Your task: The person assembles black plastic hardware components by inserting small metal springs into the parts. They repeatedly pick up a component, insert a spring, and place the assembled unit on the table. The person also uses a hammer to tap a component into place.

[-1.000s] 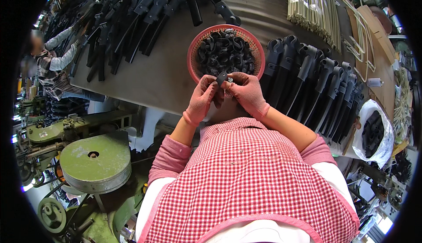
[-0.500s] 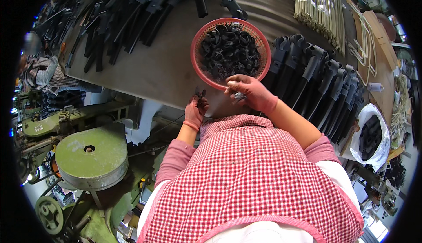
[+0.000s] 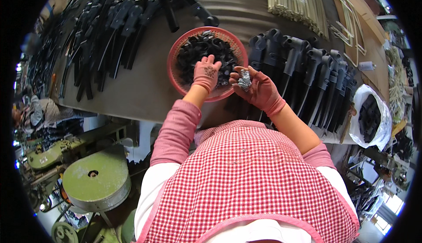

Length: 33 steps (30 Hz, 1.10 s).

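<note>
A red plastic basket (image 3: 172, 64) holds a pile of black curved clips (image 3: 206, 45) on the table in front of me. My left hand (image 3: 206, 74), in a reddish glove with bare fingertips, reaches over the basket's near side. Its fingers are stretched out and apart on the clips; anything beneath them is hidden. Beside the basket's right rim, my right hand (image 3: 259, 91) is turned palm up. A cluster of small silver metal pieces (image 3: 244, 80) lies in its curled fingers, too small to name exactly.
Black tubular parts with jointed ends (image 3: 303, 62) lie in a row right of the basket; more black bars (image 3: 118, 27) pile up at the far left. Pale thin rods (image 3: 296, 5) are bundled at the back. A white bag (image 3: 371, 117) stands right, a green machine (image 3: 96, 177) lower left.
My left hand has moved from the table edge up into the basket, and the black clip it held is out of sight. My right hand has turned palm up, showing the silver pieces.
</note>
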{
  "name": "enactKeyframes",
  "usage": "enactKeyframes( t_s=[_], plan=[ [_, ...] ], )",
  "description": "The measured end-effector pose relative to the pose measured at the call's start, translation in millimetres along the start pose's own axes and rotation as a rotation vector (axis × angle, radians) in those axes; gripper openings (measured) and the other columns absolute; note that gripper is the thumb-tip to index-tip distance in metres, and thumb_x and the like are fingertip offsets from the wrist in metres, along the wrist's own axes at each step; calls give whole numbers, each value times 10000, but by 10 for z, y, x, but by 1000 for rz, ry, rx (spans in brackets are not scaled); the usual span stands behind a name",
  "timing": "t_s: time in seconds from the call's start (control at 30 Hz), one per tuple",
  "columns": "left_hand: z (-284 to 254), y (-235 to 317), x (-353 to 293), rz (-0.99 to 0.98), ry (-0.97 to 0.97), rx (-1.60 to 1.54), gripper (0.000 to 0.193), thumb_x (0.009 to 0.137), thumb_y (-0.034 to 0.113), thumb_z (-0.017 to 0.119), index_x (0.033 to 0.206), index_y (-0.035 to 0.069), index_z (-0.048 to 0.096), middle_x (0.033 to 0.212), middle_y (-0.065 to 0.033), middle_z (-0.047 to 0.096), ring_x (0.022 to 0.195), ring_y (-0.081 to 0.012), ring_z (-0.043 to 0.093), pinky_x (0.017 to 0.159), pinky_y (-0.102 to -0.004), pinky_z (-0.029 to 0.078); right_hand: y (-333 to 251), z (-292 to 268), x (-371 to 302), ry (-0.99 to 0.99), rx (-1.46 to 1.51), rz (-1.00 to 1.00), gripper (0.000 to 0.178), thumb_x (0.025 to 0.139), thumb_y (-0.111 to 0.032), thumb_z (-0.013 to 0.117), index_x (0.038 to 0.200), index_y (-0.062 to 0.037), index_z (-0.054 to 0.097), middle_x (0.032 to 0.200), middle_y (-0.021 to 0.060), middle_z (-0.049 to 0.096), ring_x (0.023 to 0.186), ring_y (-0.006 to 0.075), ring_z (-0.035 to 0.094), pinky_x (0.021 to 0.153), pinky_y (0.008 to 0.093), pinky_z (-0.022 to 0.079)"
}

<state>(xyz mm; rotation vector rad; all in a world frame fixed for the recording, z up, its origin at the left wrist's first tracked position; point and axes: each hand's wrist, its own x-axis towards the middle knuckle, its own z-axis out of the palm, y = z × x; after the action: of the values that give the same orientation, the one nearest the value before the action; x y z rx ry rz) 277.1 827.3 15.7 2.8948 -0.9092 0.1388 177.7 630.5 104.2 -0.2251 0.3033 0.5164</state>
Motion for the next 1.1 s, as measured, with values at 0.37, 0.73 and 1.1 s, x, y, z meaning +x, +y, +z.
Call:
enactKeyframes(
  t_s=[0.37, 0.73, 1.1],
  plan=[
    [-28, -269, 279, 217, -120, 29, 128, 840, 156, 613, 902, 172, 724, 1183, -87, 606, 1118, -278, 591, 896, -411, 514, -90, 184, 192, 49, -12, -60, 294, 1033, -154, 509, 1270, 15, 551, 1200, 145, 650, 1121, 276, 648, 907, 375, 609],
    [-1238, -30, -296, -395, 45, -1957, 247, 964, 81, 645, 1187, -25, 646, 1007, -41, 684, 831, -103, 647, 770, -263, 557, -10, 698, 145, 14, -408, 2, 233, 1009, -186, 597, 1150, -6, 643, 972, 47, 673, 749, 81, 615, 525, 169, 468],
    [-1661, 127, -486, -265, 23, -2024, 276, 949, 49, 648, 1189, -84, 626, 1045, -114, 695, 898, -158, 681, 826, -273, 565, 9, 1090, -11, 26, -610, 82, 206, 929, -159, 710, 1052, 5, 683, 951, 60, 682, 765, 123, 627, 696, 245, 536]
  ],
)
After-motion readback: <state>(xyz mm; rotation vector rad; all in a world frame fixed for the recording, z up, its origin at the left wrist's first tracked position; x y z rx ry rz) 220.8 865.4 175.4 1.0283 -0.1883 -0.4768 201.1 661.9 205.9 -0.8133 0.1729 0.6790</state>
